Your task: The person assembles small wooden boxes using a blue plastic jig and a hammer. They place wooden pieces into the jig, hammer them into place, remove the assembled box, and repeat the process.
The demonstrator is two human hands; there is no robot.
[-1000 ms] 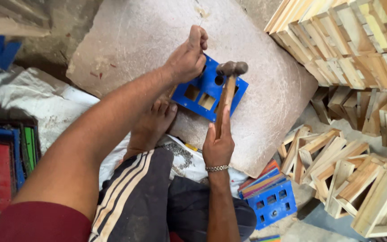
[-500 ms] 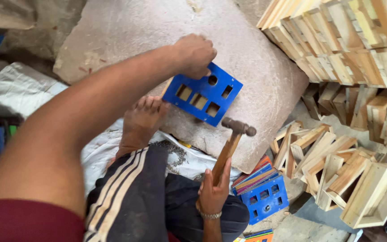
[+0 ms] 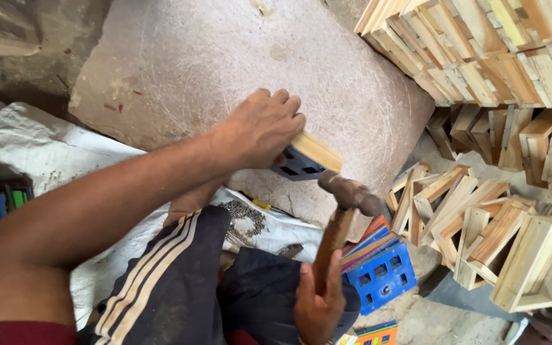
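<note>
We see the left hand (image 3: 264,131) clamped on the blue wooden block (image 3: 305,159), tilted on edge upon the stone slab (image 3: 180,76), while the right hand (image 3: 317,300) grips the hammer (image 3: 343,214) just beside it.

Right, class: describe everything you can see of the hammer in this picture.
The hammer has a dark, worn metal head with a rounded end and a brown wooden handle. The right hand grips the handle at its lower end, holding the hammer raised and tilted, head uppermost. The head is just below the blue and wooden block, which the left hand holds on the stone slab; whether head and block touch cannot be told.
</note>
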